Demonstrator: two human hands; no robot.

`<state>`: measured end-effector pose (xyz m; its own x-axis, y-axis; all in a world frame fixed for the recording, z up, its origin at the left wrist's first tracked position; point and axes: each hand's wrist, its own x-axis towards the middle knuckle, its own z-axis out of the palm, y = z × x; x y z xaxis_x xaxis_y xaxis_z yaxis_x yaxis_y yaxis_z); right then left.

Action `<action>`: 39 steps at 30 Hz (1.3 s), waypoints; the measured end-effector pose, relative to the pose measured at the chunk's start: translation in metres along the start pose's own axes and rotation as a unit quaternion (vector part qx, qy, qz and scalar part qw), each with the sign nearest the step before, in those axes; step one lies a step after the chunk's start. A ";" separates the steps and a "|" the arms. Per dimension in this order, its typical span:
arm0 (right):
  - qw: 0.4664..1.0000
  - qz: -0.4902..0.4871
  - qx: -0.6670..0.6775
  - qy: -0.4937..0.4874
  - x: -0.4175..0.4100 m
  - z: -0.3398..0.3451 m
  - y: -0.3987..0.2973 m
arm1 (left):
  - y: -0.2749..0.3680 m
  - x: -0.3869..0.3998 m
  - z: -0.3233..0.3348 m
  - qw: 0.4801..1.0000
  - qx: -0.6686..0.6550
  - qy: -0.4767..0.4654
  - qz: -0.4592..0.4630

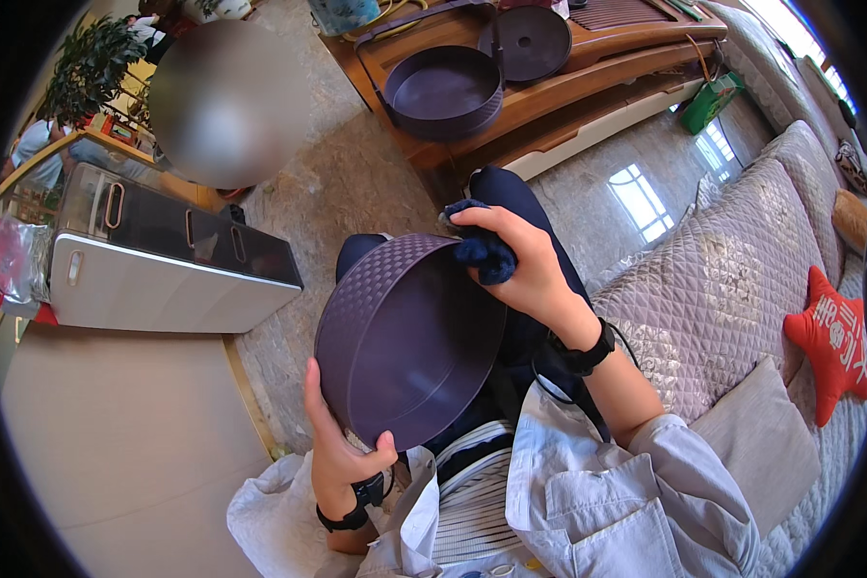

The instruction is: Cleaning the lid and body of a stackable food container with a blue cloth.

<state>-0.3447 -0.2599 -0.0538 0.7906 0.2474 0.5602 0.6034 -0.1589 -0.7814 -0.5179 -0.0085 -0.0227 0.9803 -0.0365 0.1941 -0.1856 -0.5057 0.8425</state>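
Observation:
A round, dark purple container with a woven-pattern outer wall is tilted over my lap, its hollow side towards me. My left hand grips its lower left rim, thumb on the inner side. A dark blue fluffy cloth is bunched in my right hand, pressed against the container's upper right rim. On the wooden table stands a matching round tray with a tall carrying handle. Behind it lies a round purple lid with a small disc at its centre.
A quilted sofa runs along my right, bearing a red star-shaped cushion and a grey cushion. To the left stands a cabinet with dark panels. A green bag is beyond the table. A blurred round patch hides part of the upper left.

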 end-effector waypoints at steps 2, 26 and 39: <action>1.000 -0.005 0.003 0.020 0.002 0.002 0.000 | 0.002 0.003 0.007 0.998 -0.021 0.051 0.008; 0.766 0.472 0.437 -0.003 -0.052 0.089 -0.009 | 0.036 0.055 0.049 0.928 0.022 0.368 0.052; 0.975 0.223 0.017 -0.008 -0.025 0.064 0.009 | 0.036 0.000 0.054 0.974 -0.143 0.144 0.099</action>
<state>-0.3659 -0.2061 -0.0929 0.9717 0.1749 0.1586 0.1960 -0.2231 -0.9549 -0.5208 -0.0735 -0.0194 0.8717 0.1559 0.4646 -0.4202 -0.2501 0.8723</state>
